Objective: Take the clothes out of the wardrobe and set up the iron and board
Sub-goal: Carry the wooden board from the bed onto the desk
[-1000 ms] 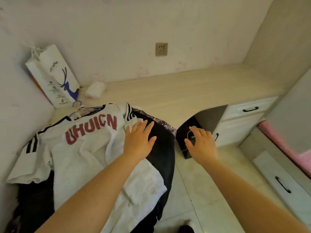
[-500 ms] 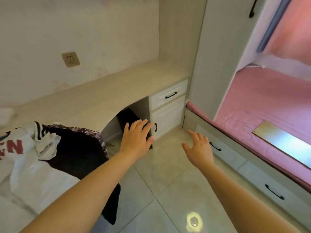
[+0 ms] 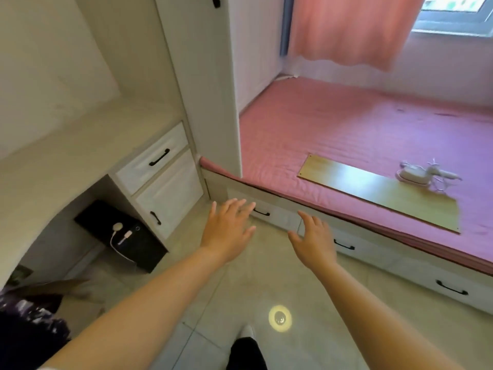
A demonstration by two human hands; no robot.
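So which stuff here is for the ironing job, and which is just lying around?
For the job:
- wooden board lying flat on the pink bed
- white iron with its cord, at the board's far end
- dark clothes at the lower left
- left hand and right hand, both open and empty

Just lying about:
- black box under the desk, white cable plugged in
- pink curtain
- desk drawers

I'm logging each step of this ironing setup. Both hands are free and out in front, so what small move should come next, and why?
Probably a step toward the bed, reaching the right hand for the white iron. It lies with its cord at the far end of the wooden board, which sits flat on the pink bed cover. Both it and the left hand are open and hold nothing.
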